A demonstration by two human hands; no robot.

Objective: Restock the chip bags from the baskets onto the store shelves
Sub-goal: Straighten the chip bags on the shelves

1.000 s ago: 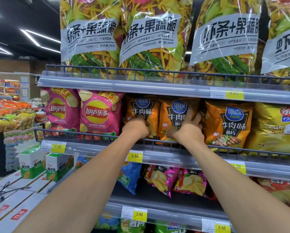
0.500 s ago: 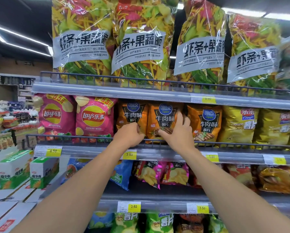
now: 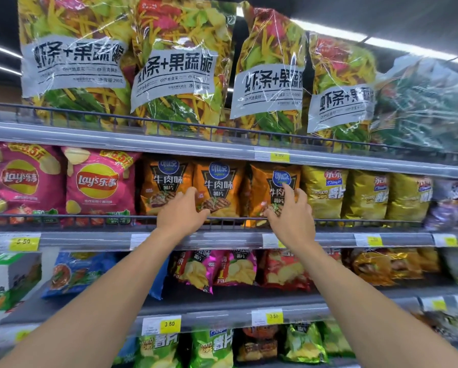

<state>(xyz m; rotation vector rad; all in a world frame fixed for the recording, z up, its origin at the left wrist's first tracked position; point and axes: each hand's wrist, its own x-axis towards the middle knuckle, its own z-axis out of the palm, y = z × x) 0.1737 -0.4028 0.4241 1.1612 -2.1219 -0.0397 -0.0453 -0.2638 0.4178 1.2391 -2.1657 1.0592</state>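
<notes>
Both spread, the left grip (image 3: 181,212) and right grip (image 3: 291,217) are touching the middle bag (image 3: 220,181) and right bag (image 3: 265,181), where a hard push is risking toppling either over the rail (image 3: 90,217).

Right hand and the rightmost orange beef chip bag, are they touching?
Cannot tell. In the head view the right hand overlaps the rightmost orange bag, but blur hides any contact or gap.

**Orange beef chip bags on the middle shelf**

Three orange bags stand upright, fronts out, behind the wire rail (image 3: 90,217) of the middle shelf (image 3: 90,241). The left orange bag (image 3: 164,181) and middle orange bag (image 3: 220,181) touch. The right orange bag (image 3: 262,179) tilts slightly, a dark gap on its left.
</notes>
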